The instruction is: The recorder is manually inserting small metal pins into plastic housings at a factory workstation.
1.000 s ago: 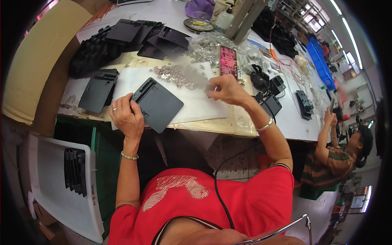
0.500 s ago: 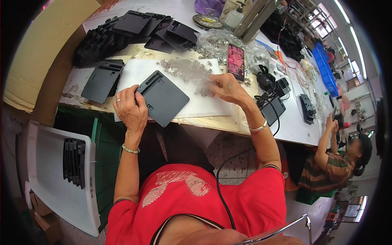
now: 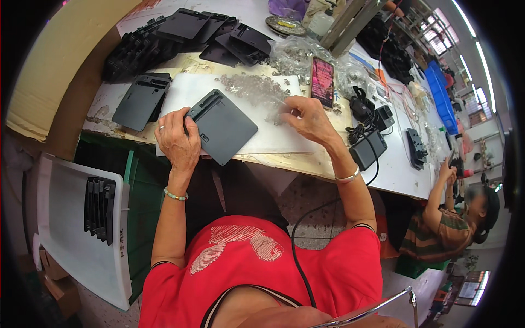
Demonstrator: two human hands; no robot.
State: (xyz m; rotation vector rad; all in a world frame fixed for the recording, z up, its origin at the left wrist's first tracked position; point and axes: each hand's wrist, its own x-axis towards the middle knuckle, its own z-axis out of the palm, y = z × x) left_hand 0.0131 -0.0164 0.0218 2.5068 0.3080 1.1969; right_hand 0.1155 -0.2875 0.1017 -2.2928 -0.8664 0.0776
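My left hand grips the near-left corner of a flat black plastic panel that lies tilted on a white sheet on the bench. My right hand rests on the sheet to the right of the panel, its fingertips pinched at the edge of a pile of small clear parts. Whether a part sits between the fingers is too small to tell.
Another black panel lies left of the sheet, with more stacked behind. A phone, a bag of clear parts and black boxes with cables stand right. A white tray holds panels. Another person sits right.
The panel and both hands have shifted slightly as the view moved. My right hand stays at the pile of clear parts; my left keeps hold of the panel.
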